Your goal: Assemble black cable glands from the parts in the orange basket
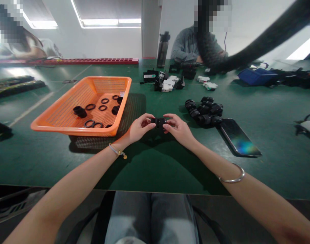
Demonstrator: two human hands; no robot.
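Observation:
Both my hands meet over the green table and pinch one small black plastic fitting between them. My left hand grips its left end with thumb and fingertips. My right hand grips the right end the same way. A pile of similar black fittings lies just right of my hands. The orange mesh basket to the left holds several black rings and a few black parts.
A dark phone lies right of the pile. Black and white parts are heaped further back, by a dark bottle. A person in grey sits across the table; another is at far left. A red strip runs along the back.

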